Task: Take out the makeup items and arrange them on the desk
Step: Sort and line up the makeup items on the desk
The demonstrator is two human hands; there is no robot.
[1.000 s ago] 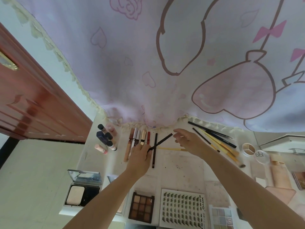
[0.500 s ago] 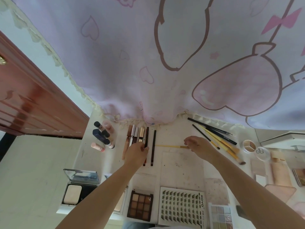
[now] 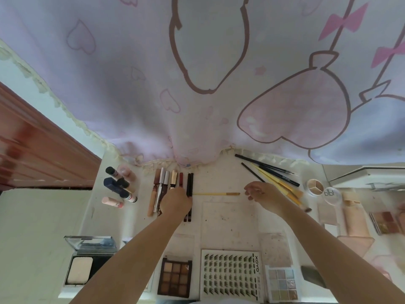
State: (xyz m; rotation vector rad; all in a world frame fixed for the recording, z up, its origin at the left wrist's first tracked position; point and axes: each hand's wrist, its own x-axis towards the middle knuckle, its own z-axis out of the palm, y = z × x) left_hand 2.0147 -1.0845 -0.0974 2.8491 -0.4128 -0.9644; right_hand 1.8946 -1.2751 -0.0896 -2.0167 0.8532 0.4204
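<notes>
On the white desk point(image 3: 228, 218), a row of lip and eye pencils point(image 3: 163, 183) lies side by side, ending in two black pencils point(image 3: 189, 183). My left hand point(image 3: 175, 204) rests on the near part of this row, fingers bent down, its thumb side touching the black pencils. A thin yellow brush point(image 3: 215, 194) lies crosswise to the right of them. My right hand point(image 3: 263, 194) hovers just past the brush's right tip with loosely curled fingers, holding nothing.
Small bottles point(image 3: 119, 185) stand at the back left; black and yellow brushes point(image 3: 271, 174) lie fanned at the back right by round pots point(image 3: 315, 187). A powder compact point(image 3: 87, 260), brown palette point(image 3: 175, 277), lash tray point(image 3: 230, 275) and pastel palette point(image 3: 282, 284) line the front edge. A pink curtain point(image 3: 219, 84) hangs behind.
The black pencil that both hands held has been laid beside the other black one. My right hand took the yellow brush's end, then let go and drew back slightly.
</notes>
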